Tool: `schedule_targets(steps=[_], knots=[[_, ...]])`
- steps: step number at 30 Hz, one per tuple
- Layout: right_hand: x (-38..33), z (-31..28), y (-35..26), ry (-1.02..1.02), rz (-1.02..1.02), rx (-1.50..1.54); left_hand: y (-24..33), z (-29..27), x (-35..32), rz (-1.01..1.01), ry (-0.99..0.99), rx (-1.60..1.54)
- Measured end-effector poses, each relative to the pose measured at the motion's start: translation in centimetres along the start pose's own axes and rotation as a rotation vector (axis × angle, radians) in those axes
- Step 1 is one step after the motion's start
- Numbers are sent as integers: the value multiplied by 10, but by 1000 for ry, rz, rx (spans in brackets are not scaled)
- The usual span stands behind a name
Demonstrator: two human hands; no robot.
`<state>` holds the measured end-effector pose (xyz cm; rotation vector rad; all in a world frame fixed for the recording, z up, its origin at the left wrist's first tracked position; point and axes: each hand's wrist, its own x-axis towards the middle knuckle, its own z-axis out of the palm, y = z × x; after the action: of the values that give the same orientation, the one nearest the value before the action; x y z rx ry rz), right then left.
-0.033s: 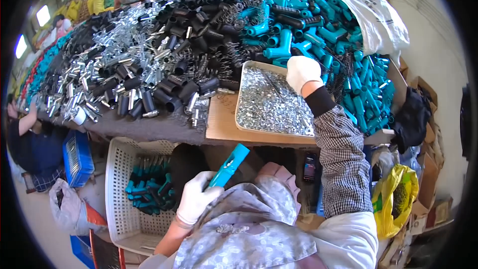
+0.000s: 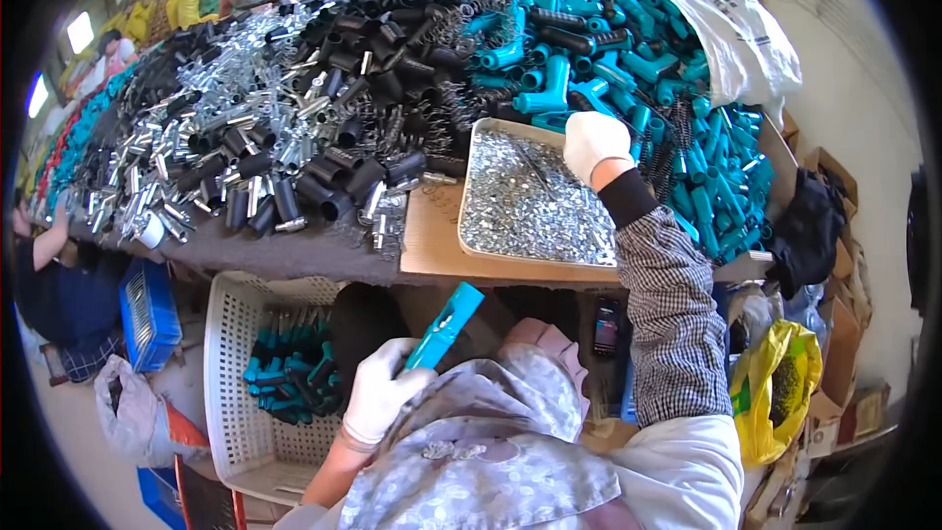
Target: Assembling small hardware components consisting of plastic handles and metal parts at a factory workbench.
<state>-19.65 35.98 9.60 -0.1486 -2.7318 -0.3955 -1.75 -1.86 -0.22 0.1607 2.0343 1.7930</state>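
Note:
My left hand [image 2: 381,395], in a white glove, is closed around the lower end of a teal plastic tool housing [image 2: 444,327]. The housing is held tilted above my lap, its upper end pointing away from me and a slot showing in its side. My right hand [image 2: 597,142], also gloved in white, is closed at the right edge of a shallow tray [image 2: 464,219]. Its fingertips are hidden, so what they hold, if anything, does not show. Many small shiny metal parts [image 2: 530,221] fill the tray, with a thin dark rod lying on them. Teal pistol-shaped housings [image 2: 549,86] are heaped just beyond that hand.
Black sleeves [image 2: 324,182], springs and metal cylinders [image 2: 157,201] are piled to the left. Below the table edge stands a white perforated basket [image 2: 228,373] holding teal assemblies [image 2: 294,373]. A phone [image 2: 606,326] and a yellow bag [image 2: 785,393] are at the right. Other people work across the table and at the far left.

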Motion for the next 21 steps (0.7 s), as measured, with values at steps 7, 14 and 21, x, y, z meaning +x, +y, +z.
schedule_targets(steps=[7,14,21], knots=[[-8,26,28,-243,49,137,6,0,1,9,-53,-16],[-9,26,40,-315,-75,247,10,10,4,24,-68,-77],[-25,12,40,-290,38,229,17,25,-3,43,-102,-47]])
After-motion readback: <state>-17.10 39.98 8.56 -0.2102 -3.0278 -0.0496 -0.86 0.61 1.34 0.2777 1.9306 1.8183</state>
